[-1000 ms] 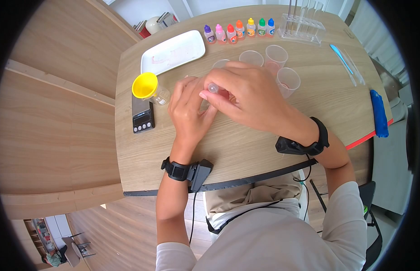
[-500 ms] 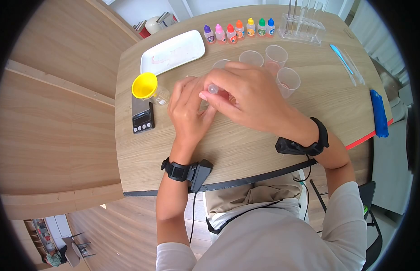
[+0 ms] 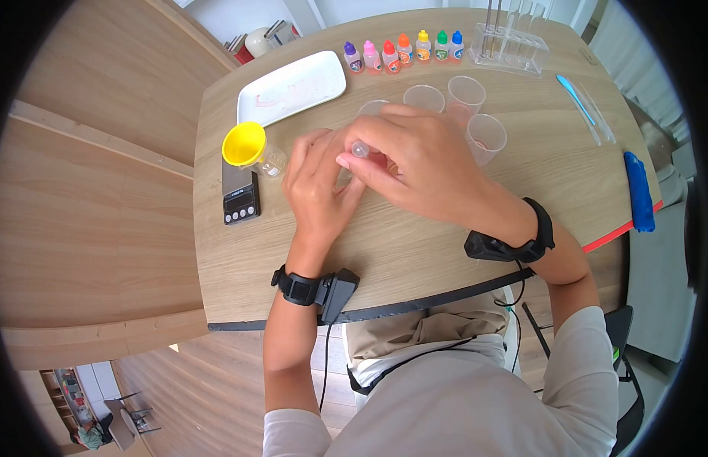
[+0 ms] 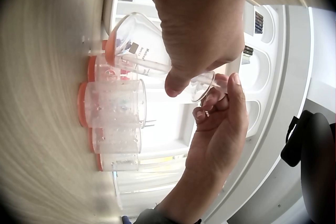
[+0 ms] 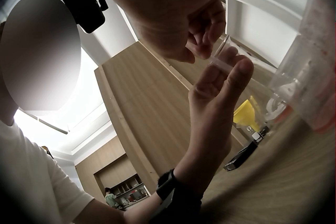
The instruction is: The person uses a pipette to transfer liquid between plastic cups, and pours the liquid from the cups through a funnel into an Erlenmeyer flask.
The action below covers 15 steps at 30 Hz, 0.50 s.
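My left hand [image 3: 317, 181] grips the neck of a clear conical flask [image 4: 137, 32] with reddish-orange liquid at its bottom. The flask stands low by the table, mostly hidden under my hands in the head view. Above its mouth, my right hand [image 3: 438, 156] pinches a clear plastic dropper [image 3: 359, 149] between thumb and fingers. In the left wrist view the dropper's stem runs down through the neck into the flask. Several clear plastic cups [image 3: 487, 137], with reddish liquid at their bottoms, stand just beyond and right of my hands.
A row of coloured dropper bottles [image 3: 404, 52] lines the back, beside a white tray [image 3: 339, 76]. At left are a yellow funnel [image 3: 245, 143] on a small glass bottle and a black scale [image 3: 240, 202]. A test tube rack [image 3: 514, 49], blue-tipped sticks [image 3: 578, 103] and a blue bundle [image 3: 638, 190] lie right.
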Each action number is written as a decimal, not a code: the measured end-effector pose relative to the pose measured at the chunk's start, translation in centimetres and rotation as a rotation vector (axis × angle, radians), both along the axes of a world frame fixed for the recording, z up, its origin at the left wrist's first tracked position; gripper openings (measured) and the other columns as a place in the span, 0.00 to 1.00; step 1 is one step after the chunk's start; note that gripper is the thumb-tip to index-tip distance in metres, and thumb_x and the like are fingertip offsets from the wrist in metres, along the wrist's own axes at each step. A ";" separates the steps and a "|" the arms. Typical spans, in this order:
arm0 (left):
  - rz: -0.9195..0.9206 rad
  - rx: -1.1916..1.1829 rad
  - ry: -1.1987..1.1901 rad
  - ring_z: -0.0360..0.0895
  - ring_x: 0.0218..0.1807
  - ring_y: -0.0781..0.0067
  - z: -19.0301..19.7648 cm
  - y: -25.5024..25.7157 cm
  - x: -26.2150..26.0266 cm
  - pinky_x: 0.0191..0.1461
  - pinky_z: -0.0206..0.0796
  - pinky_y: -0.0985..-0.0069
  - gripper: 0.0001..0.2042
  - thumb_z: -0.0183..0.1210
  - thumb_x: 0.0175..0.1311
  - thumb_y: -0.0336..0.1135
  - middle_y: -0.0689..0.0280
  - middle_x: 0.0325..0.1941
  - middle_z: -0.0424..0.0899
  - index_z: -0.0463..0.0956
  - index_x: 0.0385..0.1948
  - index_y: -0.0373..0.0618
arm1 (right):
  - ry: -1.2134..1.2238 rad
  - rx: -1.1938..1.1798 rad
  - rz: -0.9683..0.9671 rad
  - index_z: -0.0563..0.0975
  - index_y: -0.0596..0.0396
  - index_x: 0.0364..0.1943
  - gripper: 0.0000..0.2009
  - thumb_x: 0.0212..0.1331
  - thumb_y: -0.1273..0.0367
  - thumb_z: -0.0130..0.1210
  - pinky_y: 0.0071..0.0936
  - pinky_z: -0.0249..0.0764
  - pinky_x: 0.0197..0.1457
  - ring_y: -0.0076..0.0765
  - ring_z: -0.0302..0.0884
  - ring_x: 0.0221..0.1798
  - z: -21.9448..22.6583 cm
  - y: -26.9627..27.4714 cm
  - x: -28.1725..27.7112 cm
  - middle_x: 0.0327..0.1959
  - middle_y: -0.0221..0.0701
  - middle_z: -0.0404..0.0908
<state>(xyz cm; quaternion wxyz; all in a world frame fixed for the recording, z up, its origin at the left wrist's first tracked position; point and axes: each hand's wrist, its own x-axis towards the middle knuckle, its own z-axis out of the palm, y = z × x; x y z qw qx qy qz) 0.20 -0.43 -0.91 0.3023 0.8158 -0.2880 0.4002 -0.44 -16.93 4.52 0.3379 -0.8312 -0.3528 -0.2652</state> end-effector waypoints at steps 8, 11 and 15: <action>0.005 -0.002 0.002 0.78 0.44 0.55 -0.1 0.0 0.0 0.45 0.72 0.66 0.20 0.67 0.37 0.23 0.60 0.40 0.83 0.81 0.39 0.40 | 0.007 -0.006 0.000 0.74 0.54 0.27 0.09 0.56 0.65 0.59 0.38 0.68 0.27 0.41 0.76 0.28 -0.1 0.0 0.1 0.19 0.32 0.76; 0.008 0.009 0.011 0.78 0.44 0.55 -0.1 0.1 0.1 0.45 0.72 0.65 0.21 0.67 0.36 0.23 0.60 0.40 0.83 0.81 0.40 0.40 | -0.021 -0.001 0.006 0.74 0.54 0.27 0.09 0.56 0.65 0.59 0.38 0.68 0.27 0.41 0.76 0.28 -0.3 0.1 0.1 0.19 0.32 0.76; 0.009 0.009 0.024 0.78 0.45 0.55 -0.2 0.1 0.1 0.45 0.72 0.65 0.21 0.67 0.36 0.23 0.60 0.40 0.83 0.81 0.40 0.41 | -0.049 0.004 0.007 0.75 0.53 0.28 0.08 0.55 0.66 0.61 0.34 0.64 0.24 0.36 0.72 0.23 -0.8 0.3 0.4 0.19 0.29 0.73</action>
